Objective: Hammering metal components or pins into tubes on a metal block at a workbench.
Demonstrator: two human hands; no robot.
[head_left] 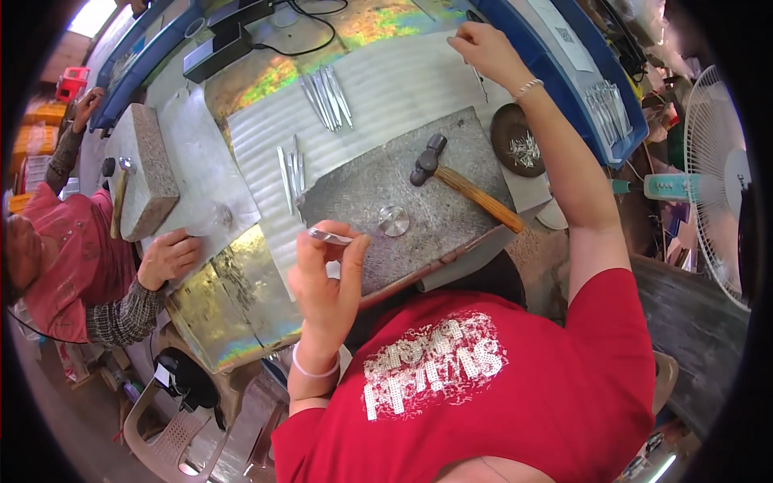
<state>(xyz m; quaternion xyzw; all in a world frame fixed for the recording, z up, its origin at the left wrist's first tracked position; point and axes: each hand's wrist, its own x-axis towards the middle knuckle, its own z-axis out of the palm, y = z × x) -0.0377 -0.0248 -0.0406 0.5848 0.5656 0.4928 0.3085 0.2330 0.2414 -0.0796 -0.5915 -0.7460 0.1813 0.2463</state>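
My left hand (324,278) pinches a slim silver metal piece (328,236) between thumb and fingers, over the left edge of a grey stone slab (362,185). A round silver metal disc (394,220) lies on the slab, right of that hand. Beyond it rests a hammer (467,190) with a wooden handle. My right hand (489,55) is stretched to the far right, its fingers curled beside a blue tray (515,40). What those fingers hold, if anything, is hidden. A thin dark rod (480,82) shows just below them.
Slim silver pieces (327,98) lie on white foam sheeting (386,88), with more (291,173) nearer the slab. A brown bowl (503,133) holds small metal parts. Leftward, a co-worker's hand (171,256) is beside a stone block (141,169). A fan (717,185) stands right.
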